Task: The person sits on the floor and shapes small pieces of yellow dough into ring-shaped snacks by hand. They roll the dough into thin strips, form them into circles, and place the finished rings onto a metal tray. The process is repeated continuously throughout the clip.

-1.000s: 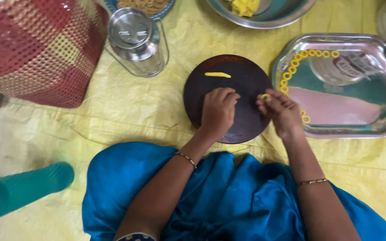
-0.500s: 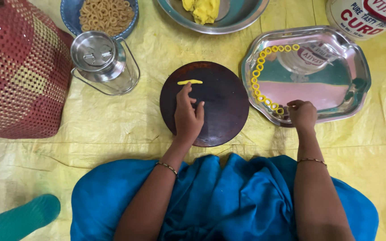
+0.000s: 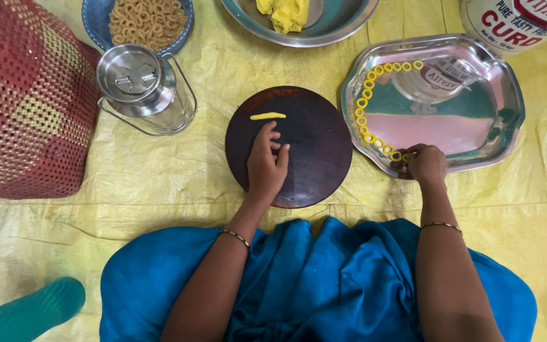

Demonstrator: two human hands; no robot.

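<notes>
Left hand: the left hand (image 3: 266, 166) is laid flat on the round dark board (image 3: 314, 142), fingers (image 3: 267, 136) stretched loosely and slightly spread, nothing pinched
Dough strip: a short yellow dough strip (image 3: 267, 116) is seen on the board, just beyond the left fingertips and apart from them
Right hand: the right hand (image 3: 427, 164) is placed at the near rim of the steel tray (image 3: 508, 120), to the right of the board; its fingers are curled together at the last dough ring (image 3: 396, 156); whether the ring is pinched cannot be told
Ring row: a curved row of yellow dough rings (image 3: 366, 85) is laid along the tray's left edge, on the side nearest the board
Dough lump: a yellow dough lump (image 3: 284, 12) is held in a steel bowl (image 3: 343, 28) beyond the board
Fried rings: a blue plate of browned rings (image 3: 147, 22) is seen beyond the board to the left
Steel can: a lidded steel can (image 3: 137, 88) stands left of the board
Basket: a red woven basket (image 3: 23, 101) is set further left of the board
Ground cover: everything is carried on a yellow sheet (image 3: 159, 183)
</notes>
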